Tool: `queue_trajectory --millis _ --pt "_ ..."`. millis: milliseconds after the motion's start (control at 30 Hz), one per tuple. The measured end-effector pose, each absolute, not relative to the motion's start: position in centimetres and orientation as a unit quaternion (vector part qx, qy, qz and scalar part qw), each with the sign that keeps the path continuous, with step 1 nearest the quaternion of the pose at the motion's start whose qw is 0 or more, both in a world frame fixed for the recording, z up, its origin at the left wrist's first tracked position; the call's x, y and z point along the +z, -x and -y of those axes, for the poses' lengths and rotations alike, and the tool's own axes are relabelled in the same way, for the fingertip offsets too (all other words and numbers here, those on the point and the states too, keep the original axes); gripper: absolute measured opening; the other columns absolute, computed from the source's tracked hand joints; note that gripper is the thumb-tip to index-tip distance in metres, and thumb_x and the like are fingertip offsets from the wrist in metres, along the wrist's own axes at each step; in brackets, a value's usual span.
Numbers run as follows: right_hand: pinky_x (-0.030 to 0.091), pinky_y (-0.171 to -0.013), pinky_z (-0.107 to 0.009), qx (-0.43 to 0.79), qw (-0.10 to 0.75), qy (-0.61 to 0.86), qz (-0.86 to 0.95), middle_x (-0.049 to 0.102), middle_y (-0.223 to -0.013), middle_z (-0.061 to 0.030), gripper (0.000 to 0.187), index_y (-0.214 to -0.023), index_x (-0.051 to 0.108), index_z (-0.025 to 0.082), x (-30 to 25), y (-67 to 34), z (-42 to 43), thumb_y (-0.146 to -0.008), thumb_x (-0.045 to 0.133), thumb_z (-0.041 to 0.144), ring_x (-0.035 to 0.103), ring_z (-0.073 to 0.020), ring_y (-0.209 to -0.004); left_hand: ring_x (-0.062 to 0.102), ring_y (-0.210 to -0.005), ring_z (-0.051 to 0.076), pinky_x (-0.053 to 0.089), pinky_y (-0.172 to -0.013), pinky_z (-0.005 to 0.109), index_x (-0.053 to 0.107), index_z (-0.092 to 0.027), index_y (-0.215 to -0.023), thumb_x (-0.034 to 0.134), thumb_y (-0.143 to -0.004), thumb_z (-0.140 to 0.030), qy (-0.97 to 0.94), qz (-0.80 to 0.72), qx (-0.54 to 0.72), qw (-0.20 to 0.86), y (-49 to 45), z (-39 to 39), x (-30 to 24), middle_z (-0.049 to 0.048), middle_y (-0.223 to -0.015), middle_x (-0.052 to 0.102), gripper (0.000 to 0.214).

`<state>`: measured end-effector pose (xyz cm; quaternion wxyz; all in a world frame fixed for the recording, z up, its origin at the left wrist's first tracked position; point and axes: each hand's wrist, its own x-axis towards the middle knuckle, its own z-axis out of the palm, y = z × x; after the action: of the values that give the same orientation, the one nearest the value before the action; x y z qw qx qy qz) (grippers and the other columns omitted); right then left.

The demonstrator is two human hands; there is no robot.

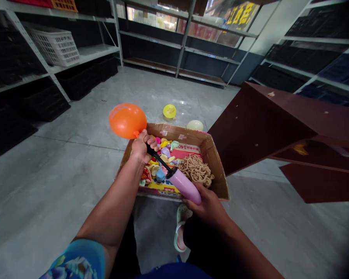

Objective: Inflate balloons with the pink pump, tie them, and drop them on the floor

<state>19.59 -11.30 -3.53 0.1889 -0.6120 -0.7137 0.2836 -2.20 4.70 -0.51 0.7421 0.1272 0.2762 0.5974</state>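
Observation:
My left hand [142, 146] is closed around the black end of a hand balloon pump, with the neck of an inflated orange balloon [128, 120] at its far side. My right hand [208, 203] grips the lilac barrel of the balloon pump [184, 184], whose black rod shows between the hands. Underneath is an open cardboard box [218, 166]. Uninflated balloons [160, 174] in several colours lie in its left part, and a heap of tan cord [196, 169] lies at the right. Part of the box floor is hidden by the pump and hands.
On the concrete floor beyond the box are a yellow round thing [169, 111] and a pale balloon [195, 125]. Dark red wooden furniture [258, 128] stands close at the right. Metal shelves [183, 48] line the back; a white basket [56, 45] sits at left.

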Motion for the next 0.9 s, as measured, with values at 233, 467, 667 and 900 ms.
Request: queue_trajectory --millis 233,467,667,900 --pt "0.044 -0.065 -0.026 0.271 0.200 0.617 0.712 0.066 -0.089 -0.0041 0.038 -0.108 0.057 0.018 -3.5 -16.4 8.2 -0.075 0.062 0.035 0.060 -0.0178 -0.074 0.033 -0.035 0.007 0.032 -0.036 0.023 0.023 -0.020 -0.054 0.051 -0.084 -0.042 -0.144 -0.274 0.577 0.756 1.2 -4.2 -0.8 -0.0056 -0.045 0.029 0.046" --pt "0.046 -0.070 -0.027 0.310 0.190 0.582 0.727 0.066 -0.094 -0.0053 0.040 -0.109 0.058 0.017 -2.9 -19.2 10.4 -0.075 0.063 0.036 0.061 -0.0187 -0.081 0.031 -0.035 0.007 0.032 -0.037 0.022 0.019 -0.020 -0.055 0.049 -0.086 -0.037 -0.120 -0.280 0.600 0.740 3.5 -4.8 0.0 -0.0057 -0.045 0.028 0.046" --pt "0.049 -0.075 -0.031 0.332 0.151 0.596 0.715 0.067 -0.104 -0.0070 0.045 -0.119 0.054 0.019 -2.8 -22.6 13.4 -0.076 0.060 0.030 0.063 -0.0217 -0.087 0.031 -0.035 0.008 0.030 -0.036 0.023 0.018 -0.020 -0.055 0.047 -0.087 -0.034 -0.109 -0.261 0.616 0.735 4.4 -5.2 0.0 -0.0054 -0.045 0.027 0.045" --pt "0.048 -0.069 -0.029 0.279 0.177 0.609 0.722 0.067 -0.094 -0.0055 0.040 -0.112 0.056 0.021 -3.6 -20.0 11.1 -0.075 0.061 0.034 0.062 -0.0207 -0.079 0.032 -0.035 0.007 0.030 -0.036 0.022 0.019 -0.020 -0.055 0.048 -0.086 -0.038 -0.122 -0.260 0.596 0.749 2.5 -4.6 -0.5 -0.0053 -0.045 0.028 0.046"
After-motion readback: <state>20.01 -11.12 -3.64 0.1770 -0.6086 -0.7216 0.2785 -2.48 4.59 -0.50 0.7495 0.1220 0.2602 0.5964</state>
